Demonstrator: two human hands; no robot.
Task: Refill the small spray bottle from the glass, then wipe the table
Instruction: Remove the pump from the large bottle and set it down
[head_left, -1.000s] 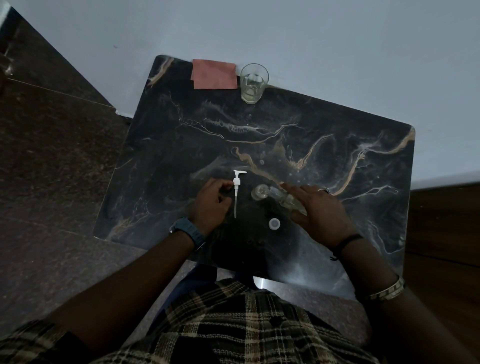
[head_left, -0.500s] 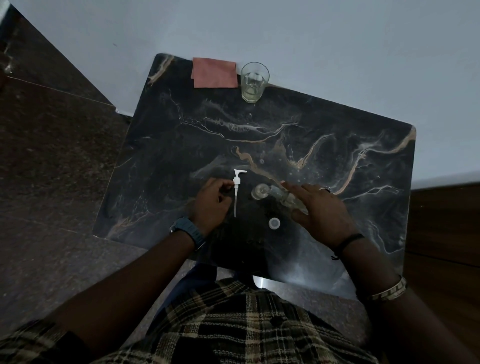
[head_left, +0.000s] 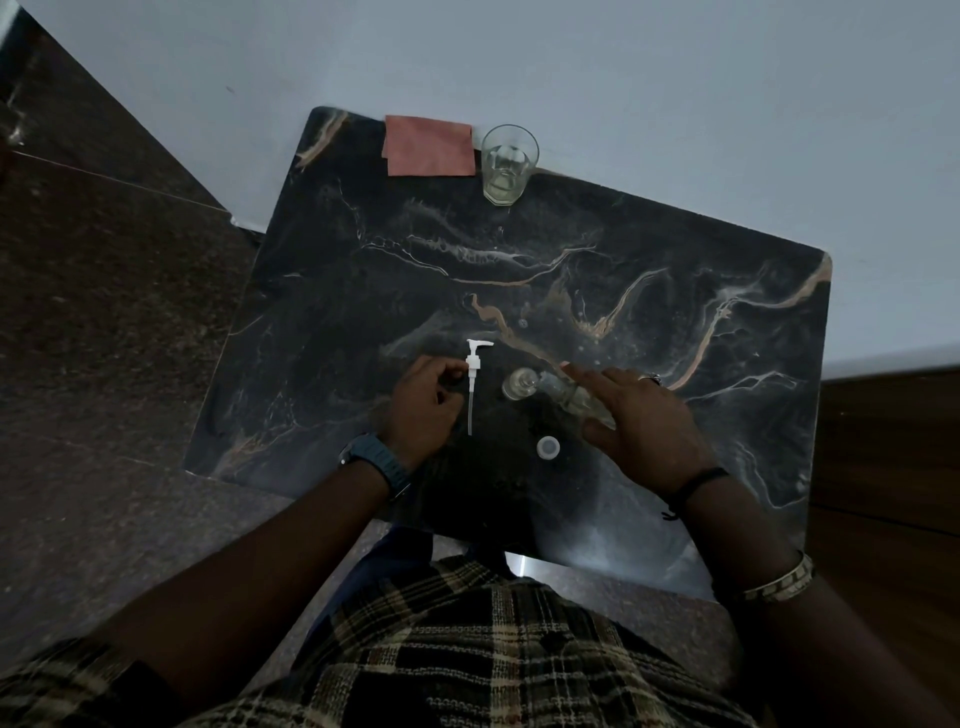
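Note:
A white pump head with its long dip tube (head_left: 473, 382) lies on the dark marble table (head_left: 519, 270). My left hand (head_left: 423, 402) pinches it at the collar. A small clear bottle (head_left: 556, 392) lies on its side with its open neck pointing left, and my right hand (head_left: 641, 415) grips its body, index finger stretched along the top. A small white cap (head_left: 548, 447) sits on the table just below the bottle. The glass (head_left: 508, 163), holding a little pale liquid, stands at the table's far edge. A pink cloth (head_left: 430, 146) lies flat beside it on the left.
A pale wall runs behind the table. Dark speckled floor lies to the left, and a wooden surface (head_left: 893, 467) to the right. A few small droplets (head_left: 523, 323) dot the marble near the middle.

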